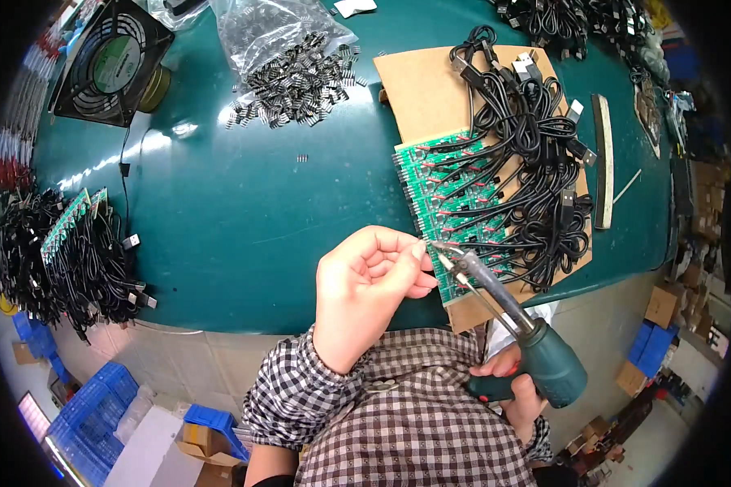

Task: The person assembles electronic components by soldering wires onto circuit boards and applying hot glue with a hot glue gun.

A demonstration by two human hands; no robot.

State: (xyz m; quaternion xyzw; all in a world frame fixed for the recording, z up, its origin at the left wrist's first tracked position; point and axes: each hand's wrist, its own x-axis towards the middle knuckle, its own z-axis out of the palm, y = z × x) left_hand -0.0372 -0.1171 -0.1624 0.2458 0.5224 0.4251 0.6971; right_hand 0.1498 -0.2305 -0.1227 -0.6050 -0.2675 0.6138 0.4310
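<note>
My right hand [524, 399] is wrapped round the handle of a dark green soldering gun [554, 365], whose metal barrel and thin feed tube point up and left. The gun's tip meets the left edge of a panel of green circuit boards [430, 195], close to my left fingertips. There my left hand [372, 276] pinches thumb and forefinger together; whatever they hold is too small to make out. Black USB cables [536, 138] run from the boards and lie bundled on a brown cardboard sheet [418, 89], which sits under the panel.
A heap of small pin headers [300, 81] spills from a clear plastic bag [272, 28], and a single pin header [302, 158] lies apart. A black fan [110, 65] stands at far left. Finished-looking boards with cables [73, 252] pile at the left edge; a pale strip [603, 162] lies right.
</note>
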